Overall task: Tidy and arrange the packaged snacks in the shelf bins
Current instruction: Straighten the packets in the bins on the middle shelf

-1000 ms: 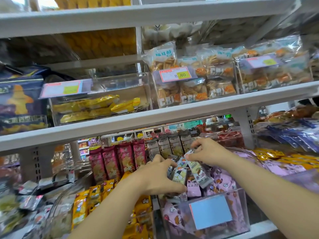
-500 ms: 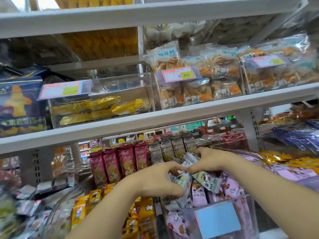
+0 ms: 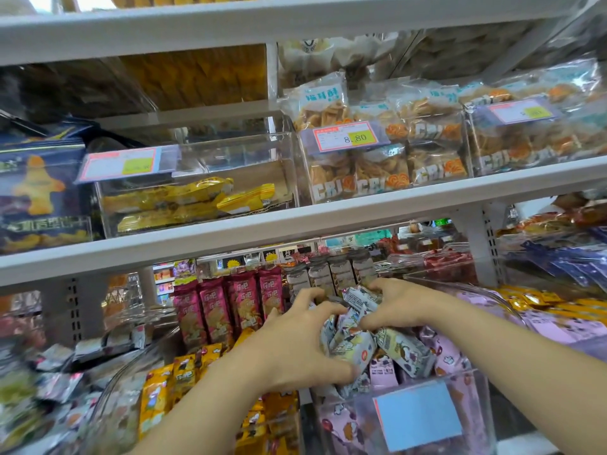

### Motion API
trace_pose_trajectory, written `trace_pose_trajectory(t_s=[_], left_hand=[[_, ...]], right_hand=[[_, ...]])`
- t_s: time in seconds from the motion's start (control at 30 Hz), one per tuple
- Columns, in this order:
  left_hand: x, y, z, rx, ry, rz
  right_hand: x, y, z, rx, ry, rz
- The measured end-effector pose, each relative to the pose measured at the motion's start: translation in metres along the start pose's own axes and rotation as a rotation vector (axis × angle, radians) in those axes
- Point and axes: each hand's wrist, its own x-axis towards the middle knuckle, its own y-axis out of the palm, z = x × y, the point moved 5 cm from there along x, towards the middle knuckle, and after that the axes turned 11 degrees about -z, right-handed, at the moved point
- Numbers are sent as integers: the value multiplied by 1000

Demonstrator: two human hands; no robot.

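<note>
Fingers [image 3: 307, 296] of my left hand [image 3: 292, 353]: curled, thumb underneath, gripping a bunch of grey-white snack packets [image 3: 356, 348] from its left side. Right hand [image 3: 407, 305]: fingers bent down over the same bunch, pinching its upper packets. Bunch location: held just above the front clear bin [image 3: 479, 408], which carries a blank blue label [image 3: 418, 415] and holds lilac packets [image 3: 446, 356]; the lowest grey-white packets touch the lilac ones. I also note magenta packets [image 3: 230, 307] standing upright to the left, yellow packets [image 3: 184, 379] in front of them, and a white shelf [image 3: 328, 218] overhead with a price tag [image 3: 349, 137] marked 8.80.
</note>
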Motion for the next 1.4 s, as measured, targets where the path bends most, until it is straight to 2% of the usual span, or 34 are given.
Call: trace_pose_trajectory(t_s=[0.23,0.4,0.57,0.73,0.93,1.17,1.27,1.4], left_hand=[[-4,-5,-7,38,25,37],[-11,-3,-18,152,69,15],[-17,1,-20,229,88,-3],[-19,0,-13,83,99,-56],[-18,-10,-4,-48,114,-274],[-27,-33,6,-154,122,-562],[-42,-47,12,-165,166,-678],[-76,-68,30,-200,205,-774]], right_hand=[[-10,-8,3,17,-85,-160],[-21,-13,2,-27,-174,-268],[-36,-15,1,-52,-215,-213],[-46,-20,-5,-21,-123,-106],[-46,-32,-3,94,-75,-258],[-53,-61,26,90,-222,-563],[-60,-65,47,57,-289,-601],[-73,-57,80,38,-358,-541]])
